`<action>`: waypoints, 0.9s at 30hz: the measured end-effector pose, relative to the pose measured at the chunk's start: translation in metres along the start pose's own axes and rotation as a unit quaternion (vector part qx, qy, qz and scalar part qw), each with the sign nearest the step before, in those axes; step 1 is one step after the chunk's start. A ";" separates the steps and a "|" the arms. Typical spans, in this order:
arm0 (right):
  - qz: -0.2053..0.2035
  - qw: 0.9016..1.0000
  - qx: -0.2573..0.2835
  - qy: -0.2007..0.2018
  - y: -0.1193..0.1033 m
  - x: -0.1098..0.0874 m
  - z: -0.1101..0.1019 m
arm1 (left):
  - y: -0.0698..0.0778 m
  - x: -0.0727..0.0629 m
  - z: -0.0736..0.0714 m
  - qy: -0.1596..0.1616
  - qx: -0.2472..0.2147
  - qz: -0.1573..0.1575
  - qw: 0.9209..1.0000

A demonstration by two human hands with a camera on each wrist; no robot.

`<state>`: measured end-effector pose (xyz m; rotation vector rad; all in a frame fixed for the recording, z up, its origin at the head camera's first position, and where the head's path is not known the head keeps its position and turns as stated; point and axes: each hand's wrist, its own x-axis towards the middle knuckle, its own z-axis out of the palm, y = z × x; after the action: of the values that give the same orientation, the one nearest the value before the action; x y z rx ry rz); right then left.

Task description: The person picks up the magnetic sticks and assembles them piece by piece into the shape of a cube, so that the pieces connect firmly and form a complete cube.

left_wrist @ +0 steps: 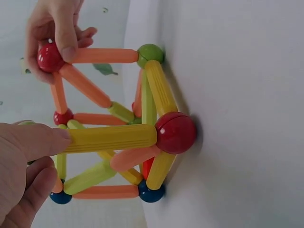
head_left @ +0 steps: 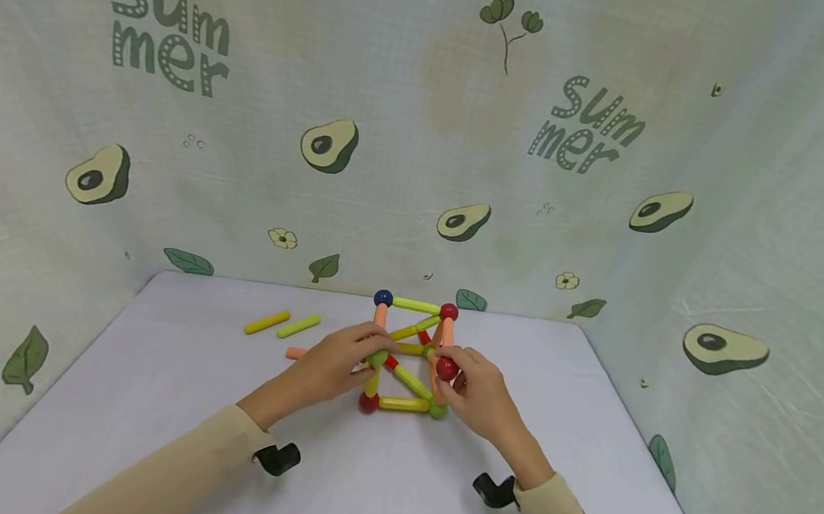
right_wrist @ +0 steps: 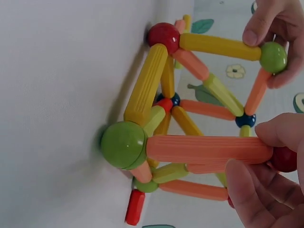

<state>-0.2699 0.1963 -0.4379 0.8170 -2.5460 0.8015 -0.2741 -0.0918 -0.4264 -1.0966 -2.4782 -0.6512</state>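
Note:
A cube-like frame of coloured magnetic sticks and balls stands on the table. At its upper front left corner my left hand [head_left: 329, 363] holds a green ball [right_wrist: 274, 57], which tops an upright yellow stick [left_wrist: 111, 137]. My right hand [head_left: 485, 396] pinches a red ball [head_left: 447, 369] at the upper front right corner, its fingers also against an upright orange stick [right_wrist: 209, 149]. Below, a yellow stick [head_left: 404, 404] joins a red ball [head_left: 368, 401] and a green ball [head_left: 438, 410]. At the back top, a light green stick [head_left: 416, 305] links a blue ball [head_left: 383, 298] and another red ball [head_left: 449, 312].
Left of the frame lie a loose yellow stick [head_left: 267, 322], a light green stick [head_left: 298, 326] and an orange stick [head_left: 294, 354], partly behind my left hand. A short red stick [right_wrist: 135, 207] lies beside the frame. Patterned cloth [head_left: 400, 80] hangs behind the white table [head_left: 387, 489].

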 end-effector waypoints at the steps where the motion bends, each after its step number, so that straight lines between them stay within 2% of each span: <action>1: -0.003 1.000 0.002 -0.001 -0.001 0.000 0.000 | -0.001 0.000 0.000 0.000 0.002 -0.001 1.000; 6: -0.011 1.000 -0.002 0.004 -0.002 0.001 0.002 | -0.007 -0.003 -0.002 -0.019 0.021 0.015 0.999; 9: -0.013 1.000 -0.003 0.003 0.000 0.001 0.002 | -0.012 -0.008 -0.008 -0.026 0.044 0.018 0.999; 11: -0.013 1.000 -0.001 -0.001 0.000 0.001 0.002 | -0.019 -0.014 -0.016 -0.018 0.061 -0.006 0.998; 14: -0.018 1.000 -0.004 -0.003 0.001 0.002 0.001 | -0.042 -0.026 -0.026 -0.002 0.068 -0.074 0.995; 16: -0.019 1.000 -0.005 -0.004 0.002 0.002 0.000 | -0.063 -0.038 -0.031 -0.016 0.049 -0.123 0.991; 18: -0.018 1.000 -0.005 -0.006 0.003 0.001 0.000 | -0.084 -0.047 -0.030 -0.048 0.026 -0.164 0.985; 20: -0.018 1.000 -0.002 -0.008 0.004 0.000 -0.001 | -0.103 -0.055 -0.024 -0.086 0.016 -0.185 0.979; 22: -0.021 1.000 -0.001 -0.010 0.005 -0.001 -0.001 | -0.116 -0.058 -0.015 -0.118 0.010 -0.192 0.974; 27: -0.031 1.000 -0.002 -0.006 0.004 0.001 0.000 | -0.129 -0.057 0.005 -0.147 0.024 -0.180 0.972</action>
<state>-0.2733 0.1989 -0.4391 0.8971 -2.5180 0.7746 -0.3361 -0.1997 -0.4924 -0.7767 -2.9713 -0.5539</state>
